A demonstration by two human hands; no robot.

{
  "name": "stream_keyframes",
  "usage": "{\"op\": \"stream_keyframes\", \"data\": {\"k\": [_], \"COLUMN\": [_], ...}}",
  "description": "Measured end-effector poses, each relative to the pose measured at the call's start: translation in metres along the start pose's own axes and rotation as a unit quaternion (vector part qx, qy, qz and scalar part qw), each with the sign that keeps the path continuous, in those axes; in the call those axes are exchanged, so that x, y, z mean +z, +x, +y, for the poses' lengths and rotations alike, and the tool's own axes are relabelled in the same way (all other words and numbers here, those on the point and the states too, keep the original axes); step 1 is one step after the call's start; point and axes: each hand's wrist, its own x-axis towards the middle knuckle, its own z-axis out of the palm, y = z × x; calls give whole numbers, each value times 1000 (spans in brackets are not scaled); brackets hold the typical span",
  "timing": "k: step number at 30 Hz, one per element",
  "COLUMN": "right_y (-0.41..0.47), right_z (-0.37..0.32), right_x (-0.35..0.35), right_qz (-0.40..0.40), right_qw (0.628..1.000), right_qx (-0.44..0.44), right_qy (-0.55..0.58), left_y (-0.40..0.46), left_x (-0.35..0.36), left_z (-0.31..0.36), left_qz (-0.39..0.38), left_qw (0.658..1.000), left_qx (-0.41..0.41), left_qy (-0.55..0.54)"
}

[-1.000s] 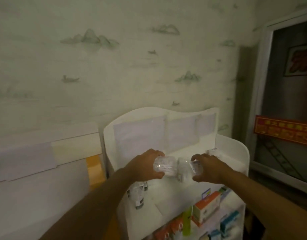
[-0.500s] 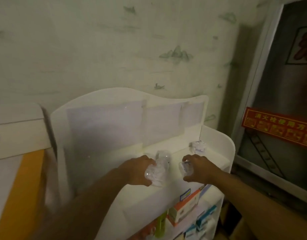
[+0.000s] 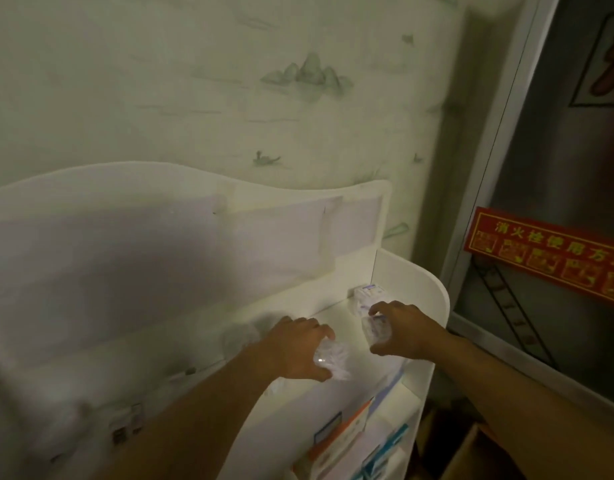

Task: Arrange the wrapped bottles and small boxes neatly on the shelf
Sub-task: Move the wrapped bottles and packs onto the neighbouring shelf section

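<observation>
Mid-task. Left hand (image 3: 291, 344) and right hand (image 3: 404, 332), fingers each grasping a wrapped bottle (image 3: 331, 358), low over the top shelf (image 3: 336, 313); small box (image 3: 366, 294) already placed at shelf's right end; both bottles unplaced.

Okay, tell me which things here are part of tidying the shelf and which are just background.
Part of the job:
- left hand gripping a wrapped bottle
- right hand gripping a second wrapped bottle
- small box in the shelf corner
- white shelf
- orange box lower down

Background:
- red sign
- wallpaper
</observation>
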Motion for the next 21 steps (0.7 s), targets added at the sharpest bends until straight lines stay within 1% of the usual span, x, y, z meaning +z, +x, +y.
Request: {"op": "stream_keyframes", "data": {"k": [3,9,12,14,15,18,21], "right_y": [27,81,103,116,122,134,142], "right_z": [28,78,97,108,112,121,123], "right_x": [11,40,55,62,65,72,76], "right_qz": [-25,-67,-89,-95,-100,-86,-61], "right_qw": [999,995,993,992,991,987,986], "right_qx": [-18,-55,-66,-80,-90,-119,-136], "right_qy": [17,44,35,9,-8,-63,-79], "left_y": [20,54,63,68,70,76,79], "left_x": [11,25,29,34,35,38,34], "left_z": [-6,-17,-12,-11,-9,-9,-10], "left_qz": [-5,-23,-12,25,26,3,-9], "left_qw": [998,986,981,982,983,985,987], "left_qx": [-22,-101,-133,-133,-128,-103,-98], "left_qy": [63,128,140,130,132,136,126]}}
